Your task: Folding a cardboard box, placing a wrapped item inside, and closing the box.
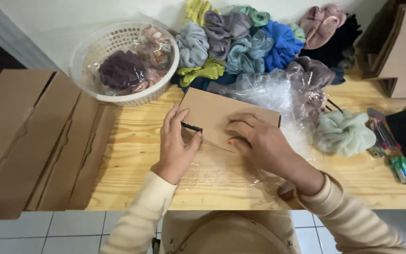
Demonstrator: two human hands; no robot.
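A small brown cardboard box (214,111) lies flat on the wooden table (132,155). My left hand (177,146) presses on its left edge, fingers spread, next to a thin black item (191,126) at that edge. My right hand (259,141) rests on the box's right front part, fingers curled onto the cardboard. A clear plastic sheet (222,171) lies under the box and my wrists.
A white basket (118,56) holds wrapped scrunchies at the back left. A heap of coloured scrunchies (240,42) lies behind the box, with crumpled clear bags (278,91). A pale green scrunchie (344,133) is at right. Flat cardboard boxes (34,141) are stacked at left.
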